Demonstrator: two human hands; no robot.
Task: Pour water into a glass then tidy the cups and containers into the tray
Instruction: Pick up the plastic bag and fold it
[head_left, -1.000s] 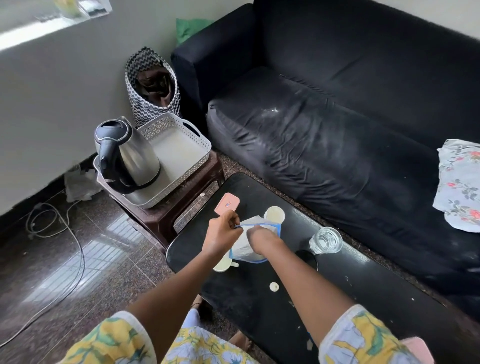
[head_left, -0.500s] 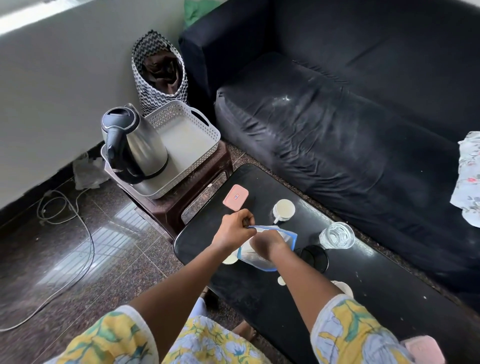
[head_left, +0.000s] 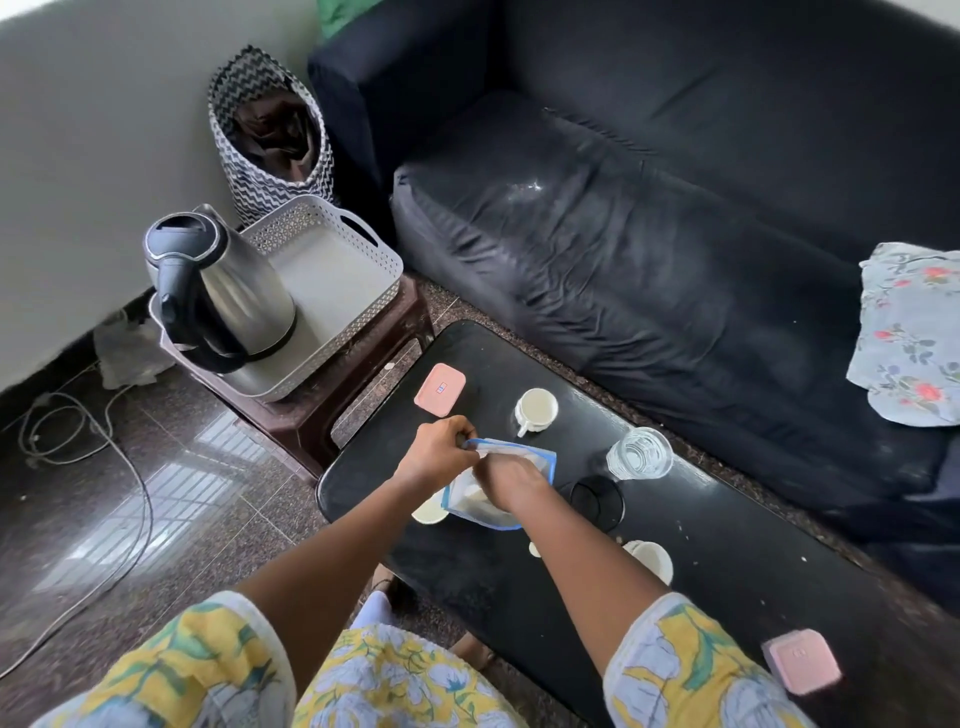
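Your left hand (head_left: 439, 457) pinches the top edge of the clear blue-edged plastic pouch (head_left: 543, 460) and your right hand (head_left: 506, 480) curls over its mouth, the pouch resting on the black counter (head_left: 727, 571) under both. Tug unevenly and it could tip onto the small white cup (head_left: 428, 512) just beneath your left hand. The clear glass of water (head_left: 638, 453) stands near your right hand, where your forearm might catch it. The grey perforated tray (head_left: 382, 260), well beyond your left hand, is half taken by a steel kettle (head_left: 234, 291).

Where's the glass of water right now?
In the head view, the glass stands on the black table near its far edge, right of the white mug and just beyond a black disc.
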